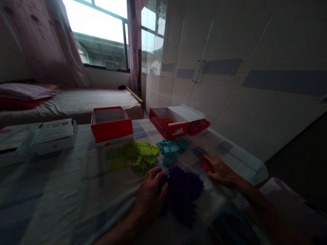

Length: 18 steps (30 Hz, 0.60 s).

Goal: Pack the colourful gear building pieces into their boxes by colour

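Note:
My right hand [221, 171] grips orange-red toothed-edge pieces [207, 165] near the right side of the table. At the left edge of a heap of dark purple toothed-edge pieces [185, 185], the fingers of my left hand [152, 189] are curled round some purple pieces. Beyond the left hand lies a pile of yellow-green pieces [138, 153] with notched rims. Teal pieces [170, 147] of the same sort are spread between the green pile and the right hand. Deep shadow hides the near end of the purple heap.
An open red box [111, 132] stands behind the green pile. Another red box [168, 128], its lid folded back, has orange-red pieces inside. White boxes [55, 139] sit at the left. The cloth-covered table [84, 190] ends at the right near a wardrobe [219, 44].

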Tool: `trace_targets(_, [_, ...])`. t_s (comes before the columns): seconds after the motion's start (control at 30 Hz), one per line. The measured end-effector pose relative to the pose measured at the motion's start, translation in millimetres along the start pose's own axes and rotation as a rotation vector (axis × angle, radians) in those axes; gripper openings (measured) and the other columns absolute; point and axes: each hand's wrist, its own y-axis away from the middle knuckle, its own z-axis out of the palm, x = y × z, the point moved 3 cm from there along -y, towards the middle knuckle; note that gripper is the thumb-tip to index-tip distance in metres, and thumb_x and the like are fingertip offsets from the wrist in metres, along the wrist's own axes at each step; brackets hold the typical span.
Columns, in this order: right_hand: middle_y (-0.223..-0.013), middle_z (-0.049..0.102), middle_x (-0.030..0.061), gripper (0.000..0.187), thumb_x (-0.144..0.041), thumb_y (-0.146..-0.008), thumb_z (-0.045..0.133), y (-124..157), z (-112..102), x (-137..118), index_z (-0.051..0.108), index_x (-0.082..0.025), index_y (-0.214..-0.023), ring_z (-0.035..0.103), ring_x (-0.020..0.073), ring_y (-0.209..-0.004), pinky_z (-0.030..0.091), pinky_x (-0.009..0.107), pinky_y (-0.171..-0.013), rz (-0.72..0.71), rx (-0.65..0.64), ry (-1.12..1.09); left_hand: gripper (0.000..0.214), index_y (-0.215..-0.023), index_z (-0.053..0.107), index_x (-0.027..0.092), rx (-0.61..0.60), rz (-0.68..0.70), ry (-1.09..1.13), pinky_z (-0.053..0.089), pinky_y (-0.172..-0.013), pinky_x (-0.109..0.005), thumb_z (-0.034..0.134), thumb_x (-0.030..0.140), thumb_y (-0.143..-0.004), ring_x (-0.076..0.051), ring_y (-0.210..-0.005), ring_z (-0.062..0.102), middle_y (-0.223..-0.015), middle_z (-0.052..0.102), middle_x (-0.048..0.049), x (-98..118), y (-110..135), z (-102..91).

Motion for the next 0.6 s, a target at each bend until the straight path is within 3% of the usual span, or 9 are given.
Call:
trace_targets(0.1, [-0.125,0.047,0.0188,0.065,-0.028,-0.064,0.05,3.7,0.8,1.5,0.046,-0.007,-0.126,0.041,0.0303,-0.119,0.033,0.044,-0.102,-0.007,0.11,-0.012,0.029,-0.107,0.059,0.016,-0.003,-0.004,0.004,0.041,-0.099,-0.043,0.044,0.023,-0.084,-0.023,-0.116,0.048,-0.122,0.052,-0.0122,0.1,0.4,-0.3])
trace_targets(0.3, [-0.124,0.038,0.0112,0.058,-0.016,-0.068,0.046,6.8,4.9,1.8,0.042,-0.018,-0.125,0.039,0.0245,-0.12,0.035,0.039,-0.103,-0.074,0.404,-0.091,0.028,-0.107,0.059,0.017,0.013,-0.003,0.0,0.042,-0.098,-0.043,0.045,0.022,-0.083,-0.023,-0.115,0.049,-0.122,0.052,-0.0118,0.7,0.1,-0.2])
trace_targets(0.47, [-0.127,0.033,0.0116,0.068,-0.013,-0.069,0.047,8.5,10.2,-6.8,0.03,-0.019,-0.134,0.037,0.0254,-0.121,0.033,0.042,-0.105,-0.104,0.448,-0.058,0.027,-0.106,0.06,0.018,0.023,0.007,0.0,0.043,-0.098,-0.043,0.045,0.022,-0.083,-0.023,-0.114,0.05,-0.121,0.053,-0.0116,1.8,-0.7,-0.7])
trace_targets(0.6, [-0.128,0.035,0.0121,0.059,-0.021,-0.076,0.049,11.5,6.0,-10.9,0.033,-0.019,-0.134,0.038,0.0252,-0.121,0.035,0.041,-0.103,-0.1,0.415,-0.032,0.028,-0.107,0.059,0.017,0.007,0.005,-0.001,0.042,-0.098,-0.043,0.045,0.023,-0.084,-0.023,-0.116,0.049,-0.122,0.053,-0.012,1.0,-0.7,0.5])
